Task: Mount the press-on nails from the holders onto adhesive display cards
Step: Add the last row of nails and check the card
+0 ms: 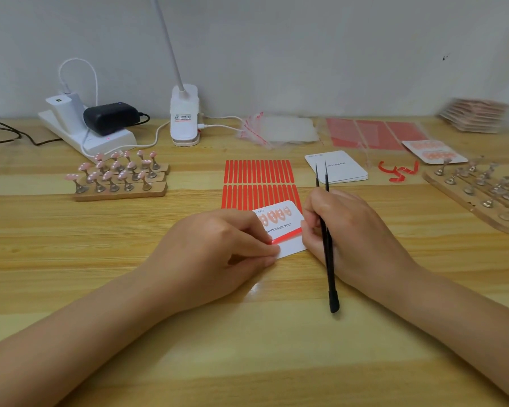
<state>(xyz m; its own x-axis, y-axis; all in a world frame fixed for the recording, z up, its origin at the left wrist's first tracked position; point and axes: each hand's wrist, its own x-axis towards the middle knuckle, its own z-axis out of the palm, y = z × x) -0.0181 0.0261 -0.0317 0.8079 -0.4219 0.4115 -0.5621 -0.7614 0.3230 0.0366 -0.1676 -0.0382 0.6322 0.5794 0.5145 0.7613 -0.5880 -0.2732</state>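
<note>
Wooden desk [71,259] fills the view, with a card [288,233] near its front edge. Left hand [215,254] pinches the card's red strip [287,235]; right hand [350,233] grips tweezers [328,245] while touching the card's right edge. Nails [115,171] on holders stand toward the left edge.

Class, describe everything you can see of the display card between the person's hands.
The display card is white with rounded corners and lies flat on the wooden table, slightly rotated. A row of pink nails sits along its top above the printed words "Handmade Nail", and a red adhesive strip crosses its lower part. The left hand pinches its near-left edge; the right hand, holding black tweezers, touches its right edge.
</note>
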